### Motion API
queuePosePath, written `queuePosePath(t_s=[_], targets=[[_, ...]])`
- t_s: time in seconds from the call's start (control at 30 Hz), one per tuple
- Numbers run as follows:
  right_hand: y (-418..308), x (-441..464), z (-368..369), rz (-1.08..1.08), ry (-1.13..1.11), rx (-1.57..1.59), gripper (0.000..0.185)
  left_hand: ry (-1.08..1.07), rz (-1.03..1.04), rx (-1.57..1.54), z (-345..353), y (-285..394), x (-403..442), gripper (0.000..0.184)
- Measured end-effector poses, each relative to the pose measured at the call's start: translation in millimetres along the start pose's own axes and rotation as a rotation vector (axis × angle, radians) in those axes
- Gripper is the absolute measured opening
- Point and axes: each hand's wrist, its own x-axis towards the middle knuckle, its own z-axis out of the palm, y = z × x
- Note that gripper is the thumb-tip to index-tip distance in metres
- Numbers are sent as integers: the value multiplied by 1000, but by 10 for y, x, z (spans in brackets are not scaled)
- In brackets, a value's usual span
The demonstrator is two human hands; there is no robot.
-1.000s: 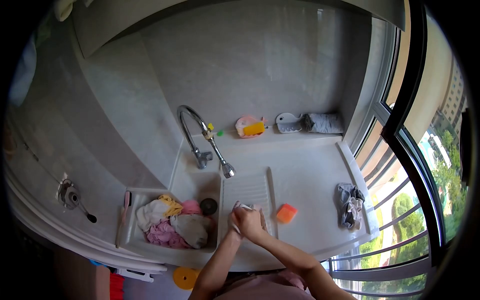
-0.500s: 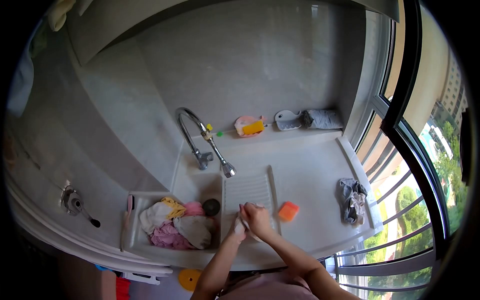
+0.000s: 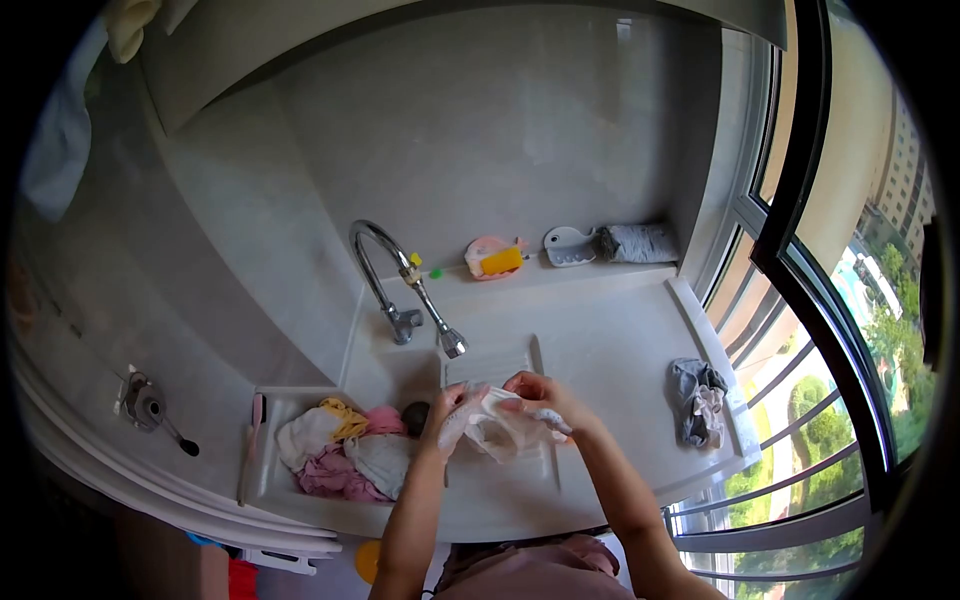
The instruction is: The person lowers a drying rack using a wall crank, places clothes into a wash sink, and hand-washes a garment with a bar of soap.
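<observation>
Over the ribbed washboard (image 3: 490,365) of the white basin, a wet whitish cloth (image 3: 495,432) is stretched between my two hands. My left hand (image 3: 455,412) pinches its left side, with white suds on the skin. At the cloth's upper right edge, my right hand (image 3: 550,400) is closed on it, and suds show along the fingers. The cloth hangs down between them, thin and partly see-through. Its exact kind of garment I cannot make out. The orange soap bar seen earlier is hidden, with my right hand and forearm over that spot.
Left of my hands, the sink (image 3: 270,460) holds a pile of clothes (image 3: 345,455) in white, pink and yellow. A chrome faucet (image 3: 380,235) arches above. A brush (image 3: 255,425) lies on the left rim, grey clothes (image 3: 700,400) at right. Soap dishes (image 3: 570,247) stand on the back ledge.
My hands were pressed together around the bunched cloth; now they are apart and higher, with the cloth opened out between them. The orange soap bar has gone out of sight.
</observation>
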Motion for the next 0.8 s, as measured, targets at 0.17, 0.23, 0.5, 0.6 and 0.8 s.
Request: queuePosePath(t_s=[0.17,0.23,0.5,0.6,0.8], targets=[[794,18,-405,17,-36,-17,22,234,7,-379,-161,-382,-87,28],[701,17,-228,-56,328,313,21,294,-224,-455,-34,-413,-143,17],[990,310,781,-560,500,-960,27,-91,-70,-1014,360,-1018,14,38],[918,451,612,-279,778,-922,24,159,-216,-724,437,-1063,5,38],[958,158,892,-381,531,-1095,25,15,-245,-1007,376,-1322,62,39]])
